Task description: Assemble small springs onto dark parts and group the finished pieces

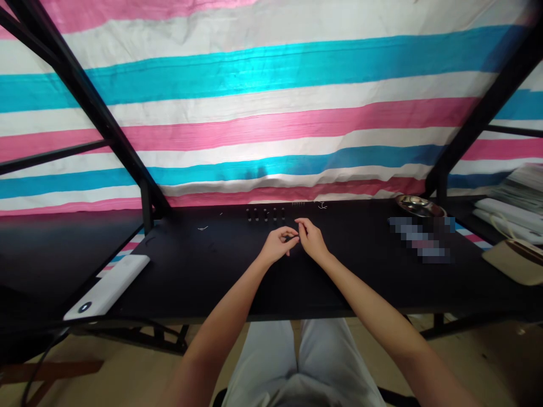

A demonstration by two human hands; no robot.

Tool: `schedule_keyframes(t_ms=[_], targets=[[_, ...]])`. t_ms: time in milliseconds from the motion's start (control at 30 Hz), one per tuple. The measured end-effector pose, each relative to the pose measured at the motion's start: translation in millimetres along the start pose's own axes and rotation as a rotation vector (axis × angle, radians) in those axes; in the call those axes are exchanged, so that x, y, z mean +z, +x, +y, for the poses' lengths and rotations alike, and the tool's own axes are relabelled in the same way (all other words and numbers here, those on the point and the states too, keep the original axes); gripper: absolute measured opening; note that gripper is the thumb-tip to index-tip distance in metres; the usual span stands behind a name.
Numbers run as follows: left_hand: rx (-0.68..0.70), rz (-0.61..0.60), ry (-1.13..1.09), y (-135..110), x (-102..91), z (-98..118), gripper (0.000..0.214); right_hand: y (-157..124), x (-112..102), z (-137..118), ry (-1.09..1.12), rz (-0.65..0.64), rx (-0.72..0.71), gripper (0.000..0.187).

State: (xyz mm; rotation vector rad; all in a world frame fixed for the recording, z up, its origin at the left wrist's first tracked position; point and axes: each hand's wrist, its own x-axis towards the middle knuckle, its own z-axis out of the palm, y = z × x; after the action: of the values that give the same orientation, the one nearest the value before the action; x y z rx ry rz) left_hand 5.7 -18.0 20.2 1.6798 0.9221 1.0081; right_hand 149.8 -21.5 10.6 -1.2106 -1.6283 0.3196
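Over the middle of the black table (182,282), my left hand (279,244) and my right hand (311,237) meet at the fingertips. Both are closed in a pinch. Between them is something small and dark, mostly covered by the fingers, and its kind does not show. Just beyond my hands stands a row of several small dark cylinders (265,215) with lighter tops. Behind that row, near the table's back edge, is a line of tiny grey pieces (298,203). Thin white scraps (321,205) lie to the right of these, and another white scrap (203,228) lies to the left.
A long white box-like device (108,287) rests at the table's left edge. On the right are a shiny metal dish (421,206) and a pixelated patch. Stacked papers (520,195) and a beige pouch (515,263) sit farther right. Striped sheeting (271,118) hangs behind black frame bars.
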Motion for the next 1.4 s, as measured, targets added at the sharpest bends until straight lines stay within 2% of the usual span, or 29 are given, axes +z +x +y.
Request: schedule_keyframes(t_ms=[133,267,400,600,800,933,1200,1400], targets=[[-0.007,0.048,0.043,1,2.1,-3,0.026,-1,2,-1,0.034,0.024,-0.005,0.027],[0.01,0.059,0.066,2,3.2,-9,0.022,-3,8,-3,0.169,-0.027,0.024,0.029],[0.028,0.066,0.092,3,4.5,-14,0.019,-5,12,-5,0.272,-0.057,-0.008,0.032],[0.052,0.073,0.093,3,8.0,-22,0.019,-7,10,-7,0.391,-0.113,-0.002,0.039],[0.15,0.112,0.185,1,7.9,-18,0.017,-10,10,-8,0.537,-0.145,0.005,0.042],[0.159,0.145,0.233,-1,8.8,-12,0.017,-10,10,-8,0.613,-0.144,0.004,0.043],[0.149,0.147,0.251,-1,8.7,-11,0.017,-11,7,-12,0.637,-0.184,0.005,0.046],[0.137,0.165,0.265,0,6.7,-6,0.02,-8,9,-13,0.577,-0.118,-0.004,0.048]])
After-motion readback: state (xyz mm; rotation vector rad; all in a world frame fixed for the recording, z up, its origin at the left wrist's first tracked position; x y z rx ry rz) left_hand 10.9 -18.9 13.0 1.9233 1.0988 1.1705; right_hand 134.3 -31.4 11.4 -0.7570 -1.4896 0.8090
